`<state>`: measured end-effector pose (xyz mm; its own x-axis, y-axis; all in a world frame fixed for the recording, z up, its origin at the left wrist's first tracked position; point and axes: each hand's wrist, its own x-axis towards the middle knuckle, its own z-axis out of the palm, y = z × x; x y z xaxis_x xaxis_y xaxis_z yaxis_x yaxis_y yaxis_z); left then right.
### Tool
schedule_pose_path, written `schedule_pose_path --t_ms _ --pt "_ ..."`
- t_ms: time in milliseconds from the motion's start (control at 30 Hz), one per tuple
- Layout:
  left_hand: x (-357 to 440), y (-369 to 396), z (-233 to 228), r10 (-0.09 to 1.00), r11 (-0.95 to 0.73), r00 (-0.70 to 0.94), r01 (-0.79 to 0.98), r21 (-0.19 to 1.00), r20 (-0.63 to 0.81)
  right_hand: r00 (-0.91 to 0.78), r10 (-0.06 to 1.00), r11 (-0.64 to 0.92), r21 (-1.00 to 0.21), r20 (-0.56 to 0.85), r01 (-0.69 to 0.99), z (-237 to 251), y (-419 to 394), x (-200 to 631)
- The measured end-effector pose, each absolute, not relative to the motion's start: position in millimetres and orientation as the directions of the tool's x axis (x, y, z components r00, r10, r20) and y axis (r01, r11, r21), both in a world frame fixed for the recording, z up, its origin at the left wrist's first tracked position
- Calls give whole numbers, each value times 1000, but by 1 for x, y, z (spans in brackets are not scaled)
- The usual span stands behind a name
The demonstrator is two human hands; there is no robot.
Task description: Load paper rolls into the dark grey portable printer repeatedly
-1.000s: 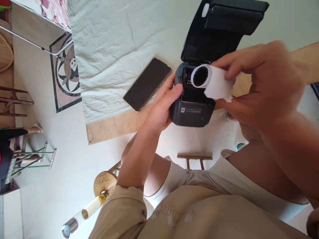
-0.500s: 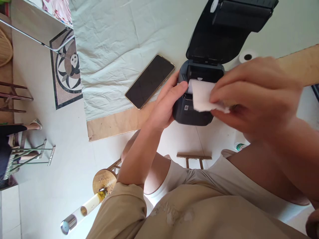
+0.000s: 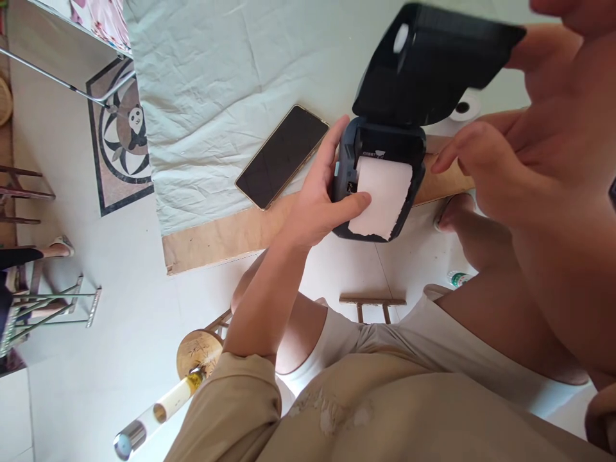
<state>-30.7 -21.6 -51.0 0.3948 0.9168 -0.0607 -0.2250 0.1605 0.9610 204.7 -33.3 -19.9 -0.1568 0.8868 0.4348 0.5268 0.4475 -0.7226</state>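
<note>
My left hand [image 3: 320, 205] grips the left side of a small black thermal printer [image 3: 342, 173], its thumb pressing on a white paper strip [image 3: 385, 189]. The strip comes out of the paper bay and lies over the printer's front, its end torn unevenly. The printer's lid [image 3: 409, 70] stands raised at the back. My right hand [image 3: 524, 147], large and partly blurred, is to the right with its fingers apart. One finger is at the lid's right edge; others point toward the printer's side without paper in them.
A phone [image 3: 283, 157] lies on the pale green cloth [image 3: 202, 96] left of the printer. Behind the printer is a white paper roll [image 3: 464, 108]. The table's wooden edge [image 3: 216, 240] runs along the near side. A round wooden stool [image 3: 198, 354] stands at lower left.
My right hand has let go of the paper strip and moved up and right to the lid. The strip now lies flat over the printer's front, under my left thumb.
</note>
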Motion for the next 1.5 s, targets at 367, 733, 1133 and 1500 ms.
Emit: schedule_pose_path --t_ms 367,733,1133,1500 --pt "-34 -16 -67 908 83 419 -236 968 24 -292 853 521 -688 433 505 -30 -40 188" --pt "-32 -19 -50 900 182 434 -274 944 -48 -315 890 454 -702 329 548 -28 -45 180" --pt "-20 -21 -40 940 244 317 -361 900 -128 -293 789 579 -492 540 651 -37 -54 184" --pt "-20 -22 -37 957 267 193 -293 918 -216 -295 778 580 -454 555 676 -27 -45 193"
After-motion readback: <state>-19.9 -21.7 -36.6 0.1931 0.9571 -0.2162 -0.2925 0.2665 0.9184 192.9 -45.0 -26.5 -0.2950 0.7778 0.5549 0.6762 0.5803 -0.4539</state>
